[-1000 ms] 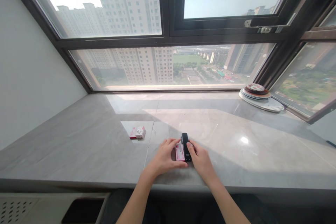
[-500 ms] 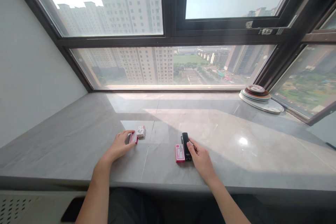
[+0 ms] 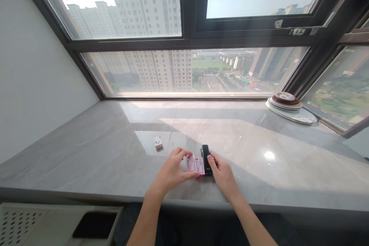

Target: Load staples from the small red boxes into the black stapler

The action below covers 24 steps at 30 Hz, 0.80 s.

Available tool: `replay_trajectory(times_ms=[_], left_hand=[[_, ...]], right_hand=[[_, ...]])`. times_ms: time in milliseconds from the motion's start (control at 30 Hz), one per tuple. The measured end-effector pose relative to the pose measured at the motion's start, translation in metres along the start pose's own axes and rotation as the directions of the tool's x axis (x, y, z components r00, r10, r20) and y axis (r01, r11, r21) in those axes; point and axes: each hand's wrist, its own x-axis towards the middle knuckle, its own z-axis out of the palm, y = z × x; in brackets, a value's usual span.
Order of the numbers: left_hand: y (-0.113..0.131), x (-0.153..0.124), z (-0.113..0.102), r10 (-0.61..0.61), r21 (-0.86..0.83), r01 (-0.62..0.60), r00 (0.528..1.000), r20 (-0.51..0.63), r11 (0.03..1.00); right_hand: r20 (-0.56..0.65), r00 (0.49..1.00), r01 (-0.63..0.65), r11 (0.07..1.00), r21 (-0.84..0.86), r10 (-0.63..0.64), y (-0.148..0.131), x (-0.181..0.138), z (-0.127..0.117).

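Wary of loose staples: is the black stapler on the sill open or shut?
Shut: black stapler lies as one flat bar, right hand gripping; left hand pinches a pink-and-white box.

No text is legible. Red-and-white labels on the boxes (image 3: pixel 195 164) beside the stapler (image 3: pixel 206 155), and on the lone box (image 3: pixel 158 142), are too small to read.

Left hand (image 3: pixel 170 171) around pink box (image 3: pixel 190 163), right hand (image 3: pixel 223 175) on black stapler (image 3: pixel 205 155)
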Motion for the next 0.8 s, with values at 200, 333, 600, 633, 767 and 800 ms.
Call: replay_trajectory(times_ms=[200,333,600,633,767,800], left_hand=[[0.012,0.016,0.035,0.068,-0.024,-0.067,0.997,0.045,0.997],[0.005,0.014,0.039,0.073,-0.065,-0.071,0.996,0.041,0.995],[-0.005,0.013,0.047,0.040,-0.117,-0.036,0.999,0.031,0.992],[-0.006,0.012,0.049,0.029,-0.130,-0.025,0.999,0.024,0.991],[-0.009,0.006,0.047,-0.067,-0.175,0.059,0.997,-0.041,0.983],[-0.013,0.005,0.043,-0.115,-0.149,0.101,0.989,-0.095,0.984]], right_hand=[[-0.004,0.999,0.039,0.999,0.013,-0.039,0.000,-0.001,-0.003],[0.012,0.999,0.038,0.999,-0.013,-0.038,0.004,0.000,-0.002],[0.066,0.997,0.040,0.999,-0.021,-0.038,0.000,0.001,-0.003],[0.068,0.997,0.031,0.999,-0.014,-0.030,-0.002,0.001,-0.003],[0.059,0.997,-0.060,0.996,0.058,0.057,-0.005,-0.002,-0.010],[0.068,0.995,-0.080,0.994,0.080,0.075,-0.006,-0.004,-0.014]])
